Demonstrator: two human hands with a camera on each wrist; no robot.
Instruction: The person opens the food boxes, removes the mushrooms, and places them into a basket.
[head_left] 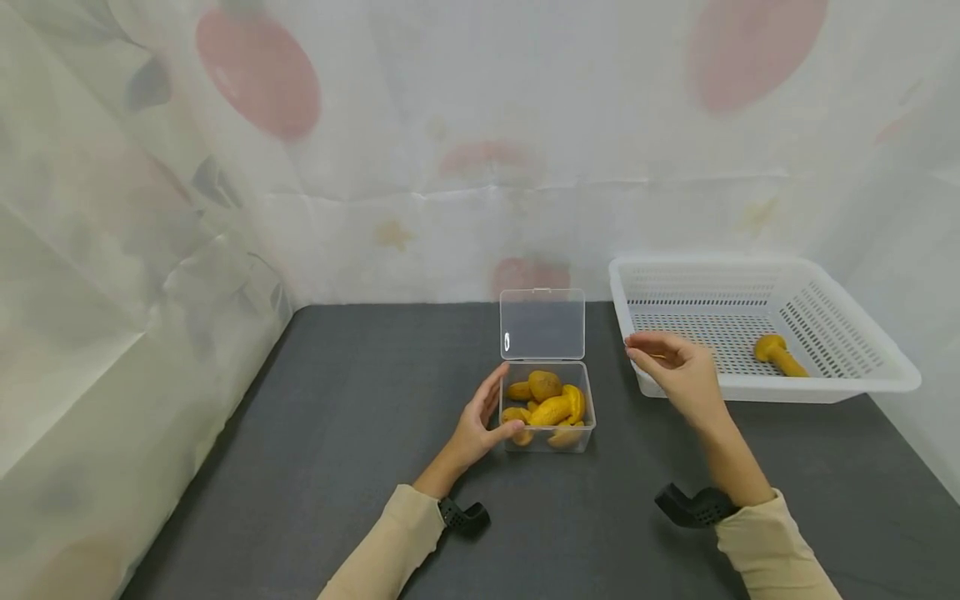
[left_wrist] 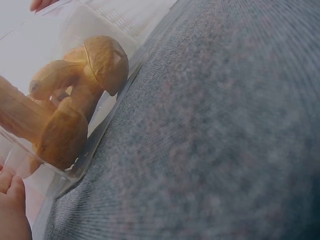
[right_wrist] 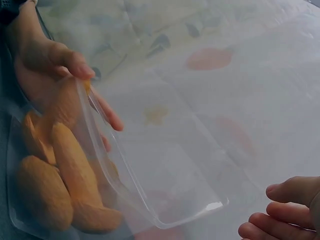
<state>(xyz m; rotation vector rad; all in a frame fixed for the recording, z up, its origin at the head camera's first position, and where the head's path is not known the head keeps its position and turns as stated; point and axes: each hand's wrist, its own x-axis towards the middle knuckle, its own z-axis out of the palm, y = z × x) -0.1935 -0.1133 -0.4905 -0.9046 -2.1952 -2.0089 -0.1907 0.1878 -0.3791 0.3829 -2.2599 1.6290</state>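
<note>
on the dark grey surface (head_left: 360, 400), the left hand (head_left: 474, 429) holds the near left side of a clear box (head_left: 589, 408), thumb at its front corner. yellow-brown mushroom-shaped pieces (head_left: 551, 411) lie heaped inside; the lid (head_left: 542, 325) stands raised at the far edge. the right hand (head_left: 681, 372), fingers bent, overlaps the near left rim of a white basket (head_left: 862, 387); whether they touch is unclear. one similar piece (head_left: 780, 357) lies in the basket's right part. behind hangs a pale printed sheet (head_left: 487, 100).

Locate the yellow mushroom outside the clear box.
In the head view, the yellow mushroom lies on the right, inside the white basket, farther right than the person's right hand.
</note>
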